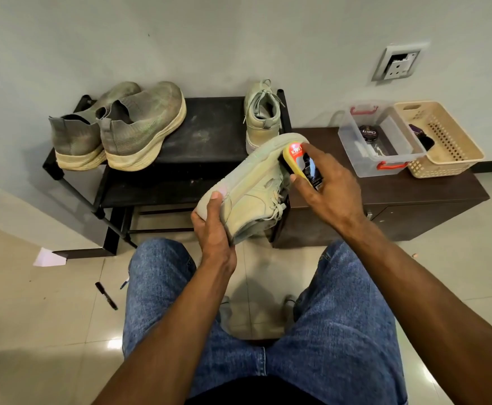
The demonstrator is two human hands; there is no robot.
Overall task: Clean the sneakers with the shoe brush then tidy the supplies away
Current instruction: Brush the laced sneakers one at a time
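Mid-frame, the left hand (pixel 213 229) grips the pale sneaker (pixel 250 185) by its toe end while the right hand (pixel 326 185) pinches the yellow shoe brush (pixel 303 165) against the sole edge. Hard strokes could easily twist the shoe loose from that one-ended hold.

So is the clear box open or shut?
Open: the clear box has no lid on, and a round tin shows inside.

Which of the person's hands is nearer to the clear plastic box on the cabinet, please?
Right. The right hand holds the shoe brush against the sneaker, just beside the clear plastic box; the left hand grips the sneaker's other end, farther away.
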